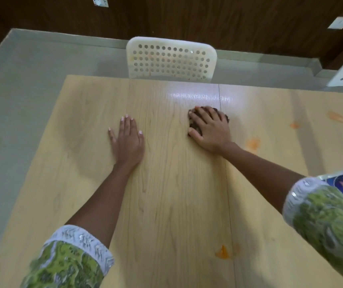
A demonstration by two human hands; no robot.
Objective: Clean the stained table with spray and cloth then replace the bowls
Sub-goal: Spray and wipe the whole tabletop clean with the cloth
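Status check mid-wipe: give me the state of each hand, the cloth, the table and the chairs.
left hand: flat on table, empty
right hand: pressing the cloth
cloth: bunched under right hand
table: orange stains remain right of the hands
chair: pushed up to far edge

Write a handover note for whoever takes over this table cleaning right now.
Left hand: flat on the table, palm down, holding nothing.
Right hand: pressing a dark cloth onto the table near the far edge, by the seam.
Stains: orange marks remain on the right half, three to the right of the right hand and one near the seam closer to you.
Done: the left half looks free of stains.
Left: wipe the four orange stains, then put the bowls back. No bowls or spray bottle are in view.
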